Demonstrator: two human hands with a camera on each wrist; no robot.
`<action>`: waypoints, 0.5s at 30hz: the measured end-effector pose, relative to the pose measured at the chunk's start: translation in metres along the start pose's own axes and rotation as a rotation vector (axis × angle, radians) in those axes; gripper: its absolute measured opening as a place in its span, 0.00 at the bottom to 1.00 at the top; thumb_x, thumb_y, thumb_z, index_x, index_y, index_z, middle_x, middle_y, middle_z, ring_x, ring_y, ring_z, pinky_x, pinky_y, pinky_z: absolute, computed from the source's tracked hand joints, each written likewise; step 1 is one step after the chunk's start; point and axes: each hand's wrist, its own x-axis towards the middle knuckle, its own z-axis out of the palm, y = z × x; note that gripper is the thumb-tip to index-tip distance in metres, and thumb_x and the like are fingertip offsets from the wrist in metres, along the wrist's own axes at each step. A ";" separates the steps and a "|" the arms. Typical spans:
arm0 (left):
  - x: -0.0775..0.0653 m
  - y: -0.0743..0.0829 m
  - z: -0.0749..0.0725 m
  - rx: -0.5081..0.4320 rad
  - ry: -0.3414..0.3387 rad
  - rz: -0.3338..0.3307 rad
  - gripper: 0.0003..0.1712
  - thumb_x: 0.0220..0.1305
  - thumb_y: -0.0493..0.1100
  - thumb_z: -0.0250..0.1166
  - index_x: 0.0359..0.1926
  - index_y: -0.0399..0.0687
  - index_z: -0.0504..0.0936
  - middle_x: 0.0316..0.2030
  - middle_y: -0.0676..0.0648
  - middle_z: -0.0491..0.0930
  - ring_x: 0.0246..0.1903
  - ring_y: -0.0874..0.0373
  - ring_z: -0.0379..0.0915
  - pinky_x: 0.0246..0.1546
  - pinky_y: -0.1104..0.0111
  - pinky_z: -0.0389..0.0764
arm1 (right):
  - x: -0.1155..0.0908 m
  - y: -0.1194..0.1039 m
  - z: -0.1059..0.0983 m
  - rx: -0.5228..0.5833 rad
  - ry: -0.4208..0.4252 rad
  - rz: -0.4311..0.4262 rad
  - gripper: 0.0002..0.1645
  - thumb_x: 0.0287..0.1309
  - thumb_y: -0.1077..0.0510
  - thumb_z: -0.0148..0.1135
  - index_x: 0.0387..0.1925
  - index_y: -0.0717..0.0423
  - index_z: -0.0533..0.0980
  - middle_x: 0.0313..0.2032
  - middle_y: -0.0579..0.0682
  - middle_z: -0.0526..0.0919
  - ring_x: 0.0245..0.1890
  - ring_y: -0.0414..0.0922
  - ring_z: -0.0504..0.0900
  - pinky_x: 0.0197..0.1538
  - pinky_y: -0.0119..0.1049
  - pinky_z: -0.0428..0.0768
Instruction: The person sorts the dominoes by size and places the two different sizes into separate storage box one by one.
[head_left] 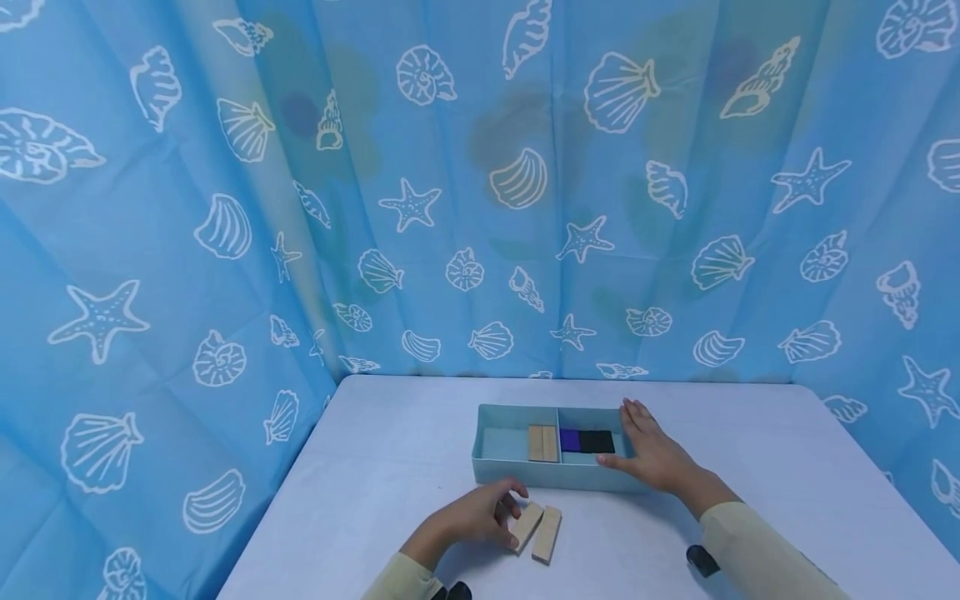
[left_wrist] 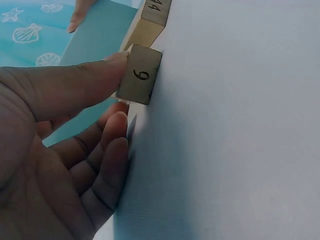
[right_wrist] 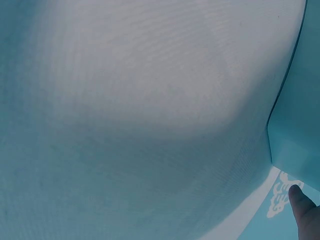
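Note:
My left hand [head_left: 480,512] pinches a wooden block [left_wrist: 140,75] by its sides, and the block's end face shows a digit, 9 or 6. Beside it on the table lies a second wooden block [head_left: 547,534], its end marked 44 in the left wrist view. A light blue two-compartment box [head_left: 555,475] stands just beyond them. My right hand [head_left: 656,454] rests on the box's right end, fingers extended toward the back corner and thumb at the front rim. Only one fingertip [right_wrist: 300,202] of it shows in the right wrist view.
Two wooden blocks [head_left: 543,443] sit in the box's left compartment against the divider [head_left: 558,425]. In the right compartment lie a purple piece [head_left: 570,440] and a black piece [head_left: 597,442]. A shell-patterned blue curtain [head_left: 465,208] hangs behind the white table [head_left: 375,467].

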 end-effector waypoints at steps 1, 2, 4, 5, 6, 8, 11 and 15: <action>0.000 0.000 0.000 -0.003 -0.002 -0.002 0.40 0.45 0.28 0.76 0.60 0.52 0.73 0.35 0.54 0.77 0.29 0.57 0.73 0.29 0.67 0.76 | 0.000 0.000 0.000 0.000 0.002 -0.001 0.71 0.50 0.20 0.53 0.73 0.70 0.46 0.74 0.66 0.44 0.73 0.64 0.41 0.67 0.64 0.49; 0.000 0.001 0.001 0.004 -0.005 -0.008 0.42 0.46 0.29 0.77 0.63 0.52 0.72 0.35 0.54 0.77 0.29 0.57 0.73 0.29 0.67 0.76 | 0.000 0.001 0.000 0.000 0.004 -0.002 0.71 0.50 0.20 0.53 0.73 0.70 0.47 0.74 0.66 0.44 0.73 0.64 0.41 0.67 0.64 0.49; 0.001 0.002 0.001 0.037 -0.016 -0.026 0.46 0.47 0.31 0.77 0.68 0.52 0.69 0.35 0.55 0.76 0.30 0.57 0.73 0.31 0.67 0.76 | 0.000 0.001 0.000 -0.002 0.001 0.000 0.71 0.50 0.19 0.53 0.73 0.69 0.46 0.74 0.66 0.44 0.73 0.63 0.41 0.67 0.63 0.50; 0.002 0.002 0.001 0.063 -0.024 -0.035 0.46 0.47 0.32 0.77 0.69 0.53 0.69 0.35 0.55 0.76 0.30 0.58 0.73 0.32 0.67 0.76 | 0.000 0.001 0.000 -0.001 -0.002 0.001 0.71 0.50 0.19 0.53 0.73 0.69 0.46 0.74 0.66 0.44 0.73 0.63 0.40 0.67 0.63 0.50; 0.003 0.003 0.001 0.095 -0.034 -0.040 0.46 0.48 0.34 0.77 0.69 0.53 0.70 0.35 0.56 0.76 0.31 0.59 0.73 0.34 0.67 0.76 | 0.000 0.001 0.000 -0.001 -0.004 0.003 0.71 0.50 0.19 0.53 0.73 0.69 0.46 0.74 0.66 0.44 0.73 0.63 0.40 0.67 0.63 0.50; 0.005 0.003 0.001 0.164 -0.057 -0.045 0.42 0.49 0.37 0.77 0.67 0.53 0.72 0.36 0.58 0.76 0.32 0.61 0.72 0.37 0.67 0.76 | -0.001 0.001 0.000 0.003 -0.010 0.004 0.71 0.50 0.19 0.53 0.73 0.69 0.46 0.74 0.66 0.43 0.73 0.64 0.40 0.67 0.64 0.49; 0.009 0.002 -0.001 0.239 -0.084 -0.046 0.37 0.50 0.40 0.76 0.63 0.54 0.76 0.37 0.59 0.77 0.34 0.63 0.71 0.42 0.66 0.76 | -0.002 0.001 0.000 0.005 -0.015 0.004 0.72 0.49 0.18 0.52 0.73 0.70 0.45 0.74 0.67 0.43 0.72 0.64 0.40 0.66 0.65 0.49; 0.011 0.001 -0.002 0.236 -0.090 -0.056 0.34 0.49 0.40 0.77 0.59 0.56 0.77 0.39 0.58 0.77 0.37 0.63 0.72 0.47 0.61 0.76 | -0.001 0.000 0.000 -0.003 -0.012 0.005 0.72 0.49 0.17 0.51 0.74 0.69 0.45 0.74 0.66 0.43 0.73 0.64 0.40 0.67 0.64 0.50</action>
